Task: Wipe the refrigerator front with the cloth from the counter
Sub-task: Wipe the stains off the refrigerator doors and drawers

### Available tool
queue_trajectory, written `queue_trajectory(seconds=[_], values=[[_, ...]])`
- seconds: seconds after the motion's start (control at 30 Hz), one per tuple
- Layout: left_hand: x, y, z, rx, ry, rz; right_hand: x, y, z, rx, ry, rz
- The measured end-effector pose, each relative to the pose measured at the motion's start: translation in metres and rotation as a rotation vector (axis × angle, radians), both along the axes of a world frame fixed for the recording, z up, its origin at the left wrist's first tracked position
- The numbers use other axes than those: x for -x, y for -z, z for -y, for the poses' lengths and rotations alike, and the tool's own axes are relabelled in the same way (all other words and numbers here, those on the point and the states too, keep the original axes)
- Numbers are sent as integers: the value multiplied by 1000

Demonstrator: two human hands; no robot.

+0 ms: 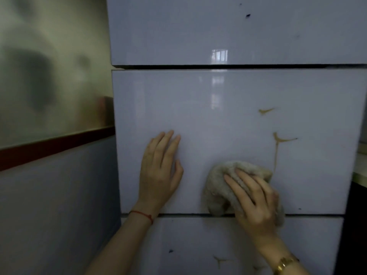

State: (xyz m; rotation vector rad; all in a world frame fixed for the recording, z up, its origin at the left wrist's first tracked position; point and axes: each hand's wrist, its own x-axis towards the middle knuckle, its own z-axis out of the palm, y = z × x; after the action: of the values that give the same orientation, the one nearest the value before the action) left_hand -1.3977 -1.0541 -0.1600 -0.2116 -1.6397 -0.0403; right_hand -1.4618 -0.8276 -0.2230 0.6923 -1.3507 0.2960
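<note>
The refrigerator front [218, 120] is glossy pale grey, split by two dark horizontal gaps into three panels. A bunched beige cloth [220, 185] is pressed against the lower part of the middle panel under my right hand [256, 201]. My left hand [160, 169] lies flat on the same panel to the left, fingers apart, holding nothing. Brownish drip stains [278, 143] mark the panel above and right of the cloth; a smaller stain [265, 111] sits higher. More stains [219, 261] and dark specks show on the bottom panel.
To the left is a wall with a frosted upper part [49, 66], a dark red strip [55, 145] and a grey lower part. A counter edge [360, 171] shows at the far right beside the refrigerator.
</note>
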Motion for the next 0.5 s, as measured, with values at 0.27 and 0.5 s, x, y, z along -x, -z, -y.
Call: queue_trajectory(seconds=[0.27, 0.5], values=[[22, -7, -18, -20, -81, -32, 29, -47, 7, 8, -41, -21], [24, -5, -18, -20, -67, -51, 46, -40, -52, 318, -14, 84]])
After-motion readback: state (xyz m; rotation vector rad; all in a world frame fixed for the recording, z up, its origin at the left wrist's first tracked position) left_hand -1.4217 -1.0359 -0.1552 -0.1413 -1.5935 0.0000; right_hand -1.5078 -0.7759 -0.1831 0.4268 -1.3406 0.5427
